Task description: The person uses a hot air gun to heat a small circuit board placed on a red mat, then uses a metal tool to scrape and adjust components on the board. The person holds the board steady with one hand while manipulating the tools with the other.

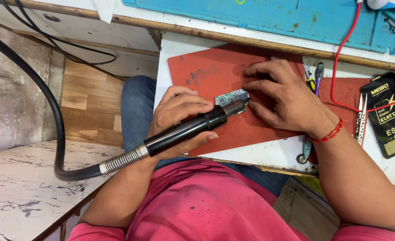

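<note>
Holding: left hand (179, 111) clenched round the black hot-air handpiece (184, 131), nozzle tip aimed toward 2 o'clock, right over the small green circuit board (231, 99).
Steadying: right hand (282, 96) spread flat, fingertips pressing the red mat (206, 71) at the board's 3 o'clock edge; grasping nothing.
Board position: lying on the mat, middle of the white bench (269, 154).
Board handling: likely light, thin, stiff, fragile; best pinned or lifted by its bare edges, never the components.
Handpiece handling: rigid barrel, tugged by its hose (54, 125) trailing toward 8 o'clock; grip mid-barrel.
Nearby: tweezers (361, 118) at 3 o'clock, red wire (340, 58) above.
</note>
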